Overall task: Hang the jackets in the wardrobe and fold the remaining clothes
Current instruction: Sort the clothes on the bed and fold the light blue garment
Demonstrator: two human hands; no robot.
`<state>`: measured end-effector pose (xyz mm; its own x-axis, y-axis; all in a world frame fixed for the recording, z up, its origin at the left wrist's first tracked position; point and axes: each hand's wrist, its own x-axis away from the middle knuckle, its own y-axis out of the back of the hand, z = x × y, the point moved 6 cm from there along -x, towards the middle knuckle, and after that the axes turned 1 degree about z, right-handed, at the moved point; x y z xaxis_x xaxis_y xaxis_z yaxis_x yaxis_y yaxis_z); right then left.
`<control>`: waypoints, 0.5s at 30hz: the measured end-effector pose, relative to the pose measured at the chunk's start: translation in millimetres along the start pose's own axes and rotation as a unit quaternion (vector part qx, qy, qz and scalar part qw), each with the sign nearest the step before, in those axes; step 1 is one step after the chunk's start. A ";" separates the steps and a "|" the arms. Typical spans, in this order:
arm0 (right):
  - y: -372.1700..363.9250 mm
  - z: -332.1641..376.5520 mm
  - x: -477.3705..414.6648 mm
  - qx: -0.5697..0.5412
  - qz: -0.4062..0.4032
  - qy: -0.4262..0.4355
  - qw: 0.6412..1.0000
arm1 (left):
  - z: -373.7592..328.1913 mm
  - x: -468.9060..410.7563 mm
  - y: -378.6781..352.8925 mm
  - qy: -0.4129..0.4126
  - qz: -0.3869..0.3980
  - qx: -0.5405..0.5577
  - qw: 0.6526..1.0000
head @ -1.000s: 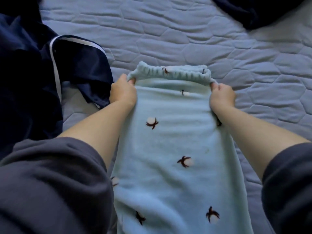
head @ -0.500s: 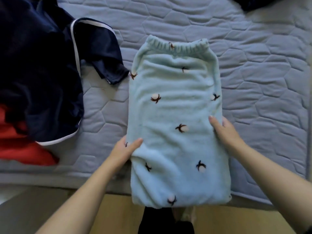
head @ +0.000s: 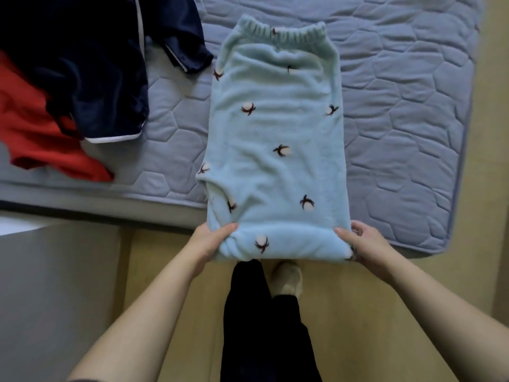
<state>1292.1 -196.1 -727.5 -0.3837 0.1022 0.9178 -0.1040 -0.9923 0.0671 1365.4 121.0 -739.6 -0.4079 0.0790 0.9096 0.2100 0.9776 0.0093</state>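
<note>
A light blue fleece garment (head: 278, 150) with small dark-and-white flower prints lies folded into a long strip on the bed, its ribbed band at the far end. The near end hangs over the mattress edge. My left hand (head: 209, 244) grips the near left corner, thumb on top. My right hand (head: 360, 244) grips the near right corner the same way. A navy garment with white piping (head: 91, 64) and a red garment (head: 33, 133) lie crumpled at the left of the bed.
The quilted blue-grey mattress (head: 399, 106) ends just beyond my hands, its corner at the right. Wooden floor (head: 344, 312) lies below, with my dark trouser legs and a slipper (head: 287, 277). A grey surface (head: 55, 299) stands at the lower left.
My hands slid from the ribbed far end, down the sides, to the near corners, which they now grip. The view pulled back, showing the bed edge and floor.
</note>
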 end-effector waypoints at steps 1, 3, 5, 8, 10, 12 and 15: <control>0.5 -2.0 14.6 0.005 0.002 -0.006 1.000 | 0.7 14.7 -1.0 0.005 0.014 -0.010 1.000; 0.2 -5.2 40.2 -0.017 0.014 -0.019 1.000 | -0.8 42.2 0.0 0.002 0.028 -0.039 0.999; -1.1 3.4 59.9 -0.062 0.036 -0.012 0.997 | -8.8 64.6 5.4 -0.006 0.005 -0.040 0.999; 5.9 57.1 71.8 -0.082 0.038 0.049 0.995 | -57.9 81.2 13.2 -0.087 -0.028 -0.011 0.996; 10.0 106.8 67.6 -0.074 0.030 0.082 0.993 | -110.2 81.3 13.0 -0.147 -0.019 -0.030 0.989; 14.0 154.9 54.7 -0.066 0.019 0.098 0.993 | -158.0 71.8 10.2 -0.133 -0.001 -0.021 0.991; 22.2 220.3 20.2 -0.126 0.003 0.109 0.986 | -227.1 44.7 7.4 -0.096 0.019 -0.002 0.995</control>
<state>1484.2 -231.5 -621.2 -0.5696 0.1367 0.8105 -0.3149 -0.9471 -0.0616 1550.5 87.6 -604.6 -0.5614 0.1524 0.8134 0.2326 0.9723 -0.0216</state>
